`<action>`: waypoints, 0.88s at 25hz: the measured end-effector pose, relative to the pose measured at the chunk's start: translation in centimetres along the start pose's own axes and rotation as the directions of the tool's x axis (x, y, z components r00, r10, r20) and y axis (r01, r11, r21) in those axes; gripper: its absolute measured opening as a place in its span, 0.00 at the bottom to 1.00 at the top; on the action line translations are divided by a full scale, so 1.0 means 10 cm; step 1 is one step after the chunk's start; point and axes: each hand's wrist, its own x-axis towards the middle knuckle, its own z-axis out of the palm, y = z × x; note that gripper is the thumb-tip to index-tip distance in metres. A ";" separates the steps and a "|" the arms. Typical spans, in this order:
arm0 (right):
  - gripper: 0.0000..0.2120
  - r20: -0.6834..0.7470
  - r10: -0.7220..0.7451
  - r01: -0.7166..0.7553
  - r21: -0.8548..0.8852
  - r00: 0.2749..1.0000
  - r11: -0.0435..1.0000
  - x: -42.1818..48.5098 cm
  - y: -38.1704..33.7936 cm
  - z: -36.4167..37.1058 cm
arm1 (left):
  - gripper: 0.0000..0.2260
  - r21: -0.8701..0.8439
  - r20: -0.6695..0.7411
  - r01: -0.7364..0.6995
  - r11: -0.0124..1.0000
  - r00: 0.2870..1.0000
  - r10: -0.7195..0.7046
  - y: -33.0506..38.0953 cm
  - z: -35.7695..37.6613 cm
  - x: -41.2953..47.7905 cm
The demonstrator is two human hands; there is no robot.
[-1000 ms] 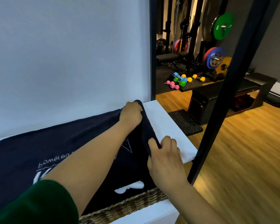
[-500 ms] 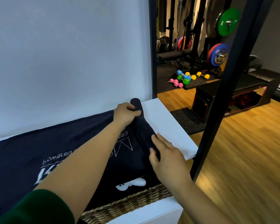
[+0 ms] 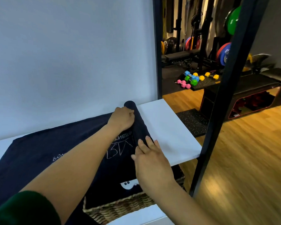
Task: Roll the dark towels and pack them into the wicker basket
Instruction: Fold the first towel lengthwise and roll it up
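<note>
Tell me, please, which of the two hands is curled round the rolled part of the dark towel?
The left hand, at the roll's far end by the wall; the right hand only presses the dark towel with straight fingers.

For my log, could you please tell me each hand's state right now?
Left hand: closed, fingers curled round the dark towel at its rolled end.
Right hand: open, straight fingers pressing on the same roll.
</note>
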 end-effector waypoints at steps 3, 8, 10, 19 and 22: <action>0.06 -0.066 0.277 -0.213 0.477 0.959 0.853 0.13 0.20 -0.07 | 0.18 -0.163 -0.042 0.064 0.985 0.996 -0.072 0.04 0.00 -0.01; 0.31 0.180 0.282 -0.334 0.508 0.943 0.794 0.16 0.24 0.01 | 0.22 -0.023 -0.154 0.070 0.997 0.985 -0.073 -0.12 0.26 -0.13; 0.33 0.168 0.219 -0.267 0.362 0.961 0.893 0.17 0.16 0.04 | 0.21 0.041 -0.165 0.042 0.998 0.986 -0.035 -0.10 0.26 -0.11; 0.36 0.077 0.255 -0.249 -0.075 0.964 0.965 0.23 0.50 0.00 | 0.21 0.048 0.072 0.042 0.998 0.996 -0.045 0.71 0.27 0.32; 0.33 0.042 0.223 -0.218 -0.107 0.974 0.970 0.21 0.41 0.05 | 0.22 0.041 0.108 0.092 0.995 0.989 -0.096 0.67 0.24 0.24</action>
